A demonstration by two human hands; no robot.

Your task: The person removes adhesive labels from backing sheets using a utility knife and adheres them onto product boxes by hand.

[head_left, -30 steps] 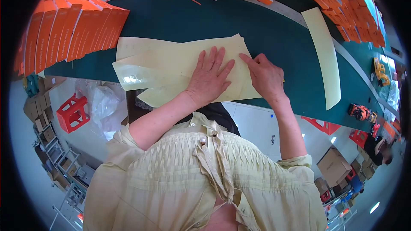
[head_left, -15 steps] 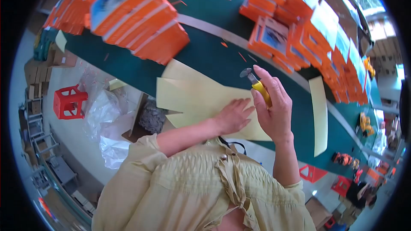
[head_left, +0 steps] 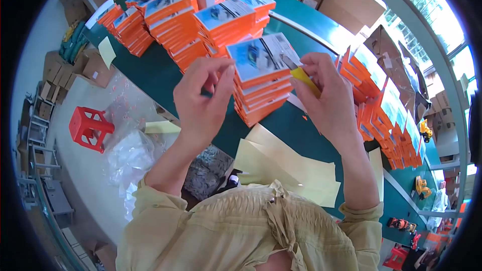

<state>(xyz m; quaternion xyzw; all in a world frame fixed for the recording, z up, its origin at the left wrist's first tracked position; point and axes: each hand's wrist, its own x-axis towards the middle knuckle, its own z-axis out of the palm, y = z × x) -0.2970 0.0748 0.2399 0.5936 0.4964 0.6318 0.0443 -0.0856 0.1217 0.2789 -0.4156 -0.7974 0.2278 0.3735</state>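
My left hand (head_left: 203, 103) is raised, thumb and forefinger pinched together beside the left corner of a stack of orange boxes (head_left: 263, 88). Whatever is between the fingertips, if anything, cannot be made out. Around the yellow handle of a small cutting tool (head_left: 305, 80), my right hand (head_left: 329, 98) is closed, with the metal end pointing left over the top box's printed face. Contact between either hand and the boxes is unclear. Pale yellow sheets (head_left: 286, 165) lie overlapping below the hands at the near table edge.
More orange boxes (head_left: 173, 25) stand at the back left and others (head_left: 386, 115) at the right. A pale strip (head_left: 375, 168) lies on the green table (head_left: 228, 133). Left on the floor are a red stool (head_left: 91, 128) and clear plastic (head_left: 130, 158). Toy vehicles (head_left: 422, 186) stand far right.
The view has swung up and left toward the boxes. My left hand has lifted off the pale sheets and pinched its fingers. My right hand still holds the yellow tool, now over the boxes.
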